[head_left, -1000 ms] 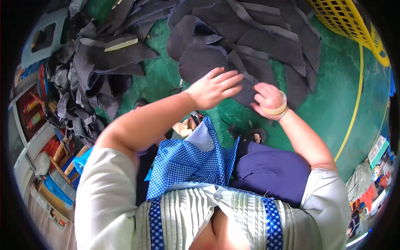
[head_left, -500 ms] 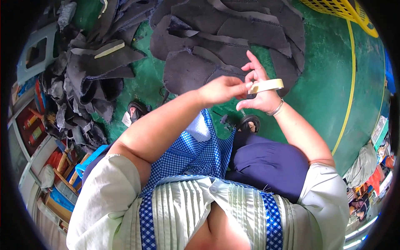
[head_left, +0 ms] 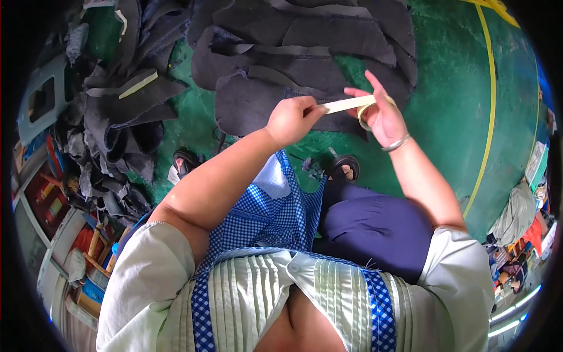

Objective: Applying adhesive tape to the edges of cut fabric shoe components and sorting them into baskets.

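A pale yellow roll of tape (head_left: 365, 115) hangs around the fingers of my right hand (head_left: 387, 120), which wears a silver bangle. Its index finger points up, and some of the other fingers are hidden behind the tape. My left hand (head_left: 295, 121) pinches the free end of the tape. Between the two hands a short strip (head_left: 343, 105) is stretched taut, still joined to the roll. Below and beyond the hands, dark grey fabric pieces (head_left: 264, 105) lie overlapping on the green floor.
At the left, more dark fabric (head_left: 126, 108) is heaped, with a pale yellow strip (head_left: 139, 85) on one piece. Past it stands a light grey plastic stool (head_left: 44, 100). A yellow line (head_left: 491, 88) runs along the floor at the right, near piled bags (head_left: 513, 217).
My left hand has drawn the tape end away leftward, so a straight strip now spans the hands. The roll has tilted on my right hand, and the whole view has shifted slightly.
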The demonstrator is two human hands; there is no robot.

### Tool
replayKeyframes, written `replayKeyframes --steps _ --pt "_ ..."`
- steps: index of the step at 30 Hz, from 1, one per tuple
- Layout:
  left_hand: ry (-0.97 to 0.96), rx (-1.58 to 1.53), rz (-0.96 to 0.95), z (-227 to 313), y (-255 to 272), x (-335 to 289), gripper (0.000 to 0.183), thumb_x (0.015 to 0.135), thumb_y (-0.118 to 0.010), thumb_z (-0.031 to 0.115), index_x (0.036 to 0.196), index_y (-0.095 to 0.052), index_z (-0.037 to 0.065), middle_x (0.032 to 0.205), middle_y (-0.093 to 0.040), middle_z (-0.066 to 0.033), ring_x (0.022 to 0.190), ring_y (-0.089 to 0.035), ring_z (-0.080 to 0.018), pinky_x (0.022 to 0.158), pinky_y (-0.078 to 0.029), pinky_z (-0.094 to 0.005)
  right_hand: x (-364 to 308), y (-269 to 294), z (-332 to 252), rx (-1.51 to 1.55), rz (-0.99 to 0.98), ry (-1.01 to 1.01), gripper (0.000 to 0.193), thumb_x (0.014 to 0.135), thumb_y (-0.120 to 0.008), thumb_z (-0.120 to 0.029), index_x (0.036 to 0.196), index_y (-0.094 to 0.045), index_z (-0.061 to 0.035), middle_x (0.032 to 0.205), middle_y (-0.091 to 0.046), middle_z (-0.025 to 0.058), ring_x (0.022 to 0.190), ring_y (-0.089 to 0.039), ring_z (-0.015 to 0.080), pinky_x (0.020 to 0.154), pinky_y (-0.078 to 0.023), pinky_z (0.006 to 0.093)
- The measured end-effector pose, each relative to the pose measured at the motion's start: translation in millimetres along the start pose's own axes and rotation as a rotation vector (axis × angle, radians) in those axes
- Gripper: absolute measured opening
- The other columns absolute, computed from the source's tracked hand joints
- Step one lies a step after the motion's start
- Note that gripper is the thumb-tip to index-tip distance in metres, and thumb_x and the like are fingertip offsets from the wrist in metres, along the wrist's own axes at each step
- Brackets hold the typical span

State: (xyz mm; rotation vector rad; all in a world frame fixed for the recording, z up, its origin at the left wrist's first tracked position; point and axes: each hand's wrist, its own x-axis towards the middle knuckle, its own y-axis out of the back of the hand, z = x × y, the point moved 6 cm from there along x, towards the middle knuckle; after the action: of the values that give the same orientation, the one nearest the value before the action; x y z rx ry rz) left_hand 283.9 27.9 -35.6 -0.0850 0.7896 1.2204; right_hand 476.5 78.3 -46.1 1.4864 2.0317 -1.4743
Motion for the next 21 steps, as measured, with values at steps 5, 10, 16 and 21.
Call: replayKeyframes --steps 5,10,16,21 --pt "0.085 0.241 0.02 -38 -9 12 0.031 0.086 -0.063 0.038 0.081 -0.068 0.007 0.078 -0.068 -0.0126 0.077 -0.066 -0.0319 0.069 -0.052 -0.0426 3 49 10 -1.353 0.079 0.486 0.029 0.085 -0.071 -0.033 0.087 -0.065 -0.0047 0.078 -0.063 0.0097 0.069 -0.062 0.0228 0.063 -0.05 0.0337" --pt "0.213 0.519 0.06 -65 -7 50 0.042 0.086 -0.059 0.046 0.084 -0.071 0.006 0.084 -0.07 -0.0134 0.084 -0.067 -0.0318 0.075 -0.053 -0.042 38 36 32 -1.646 0.175 0.482 0.028 0.08 -0.073 -0.031 0.073 -0.061 -0.0061 0.077 -0.059 0.0118 0.074 -0.06 0.031 0.066 -0.048 0.0424" --pt "0.006 0.782 0.143 -64 -15 47 0.024 0.086 -0.057 0.03 0.091 -0.067 0.009 0.093 -0.069 -0.011 0.088 -0.067 -0.0275 0.071 -0.053 -0.0403 57 24 50 -2.014 0.233 0.514 0.025 0.074 -0.075 -0.029 0.077 -0.062 -0.0073 0.084 -0.059 0.0094 0.085 -0.06 0.0301 0.072 -0.047 0.0435" --pt "-0.46 1.031 -0.168 -64 -55 7 0.066 0.087 -0.056 0.024 0.148 -0.032 0.015 0.158 -0.017 -0.0001 0.146 -0.015 -0.0191 0.115 -0.019 -0.0518 62 31 41 -1.992 0.106 0.432 0.027 0.076 -0.073 -0.032 0.078 -0.063 -0.0067 0.084 -0.059 0.01 0.085 -0.06 0.0302 0.075 -0.048 0.0431"
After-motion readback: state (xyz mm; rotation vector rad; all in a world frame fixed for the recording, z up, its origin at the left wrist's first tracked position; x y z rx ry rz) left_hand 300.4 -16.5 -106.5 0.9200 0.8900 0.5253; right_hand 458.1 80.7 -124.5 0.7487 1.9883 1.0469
